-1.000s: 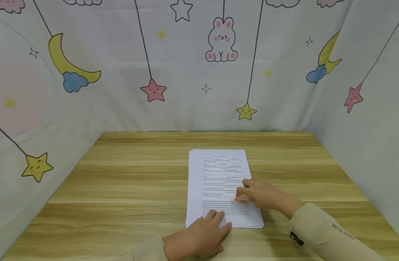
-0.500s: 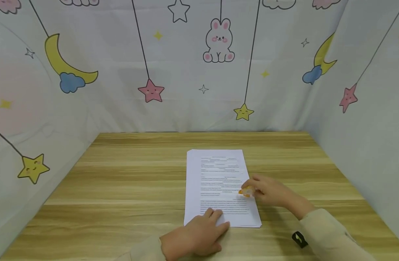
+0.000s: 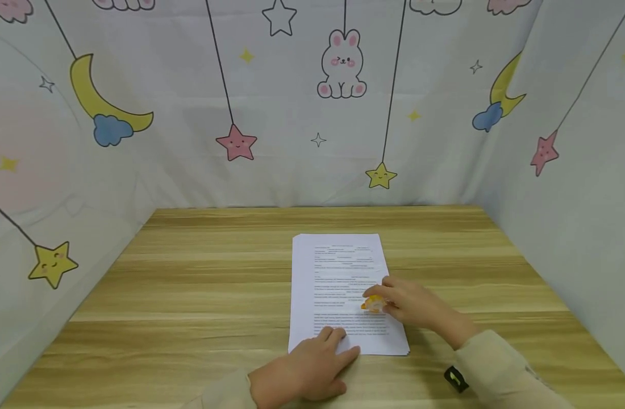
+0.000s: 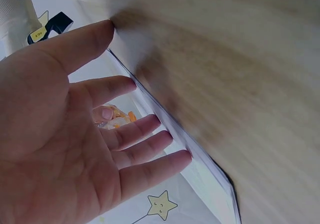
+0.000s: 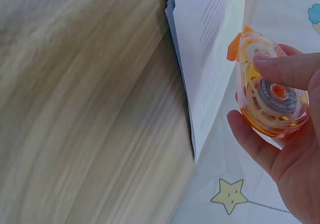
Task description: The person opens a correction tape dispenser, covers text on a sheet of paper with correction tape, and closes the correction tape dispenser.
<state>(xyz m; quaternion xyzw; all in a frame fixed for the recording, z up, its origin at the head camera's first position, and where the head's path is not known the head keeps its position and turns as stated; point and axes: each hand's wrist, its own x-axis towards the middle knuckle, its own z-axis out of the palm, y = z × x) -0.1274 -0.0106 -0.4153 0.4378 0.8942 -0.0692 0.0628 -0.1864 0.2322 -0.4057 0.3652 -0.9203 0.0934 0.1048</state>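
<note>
A stack of printed paper (image 3: 338,272) lies on the wooden table. My right hand (image 3: 412,304) grips a clear and orange correction tape dispenser (image 5: 272,92) between thumb and fingers. Its orange tip (image 5: 233,47) points at the printed page, and in the head view it overlaps the lower right part of the text. My left hand (image 3: 315,366) rests with spread, straight fingers on the bottom edge of the stack. From the left wrist view, the left fingertips (image 4: 175,156) touch the paper near its edge, and the palm holds nothing.
A small black item with a yellow-green mark (image 3: 455,379) shows beside the right sleeve. The wooden table (image 3: 190,272) runs back to a white curtain (image 3: 287,113) printed with stars, moons and a rabbit, which also hangs on both sides.
My right hand lifted the correction tape dispenser and shifted right, then came back left over the page. The left hand has stayed on the paper. The head view has turned slightly.
</note>
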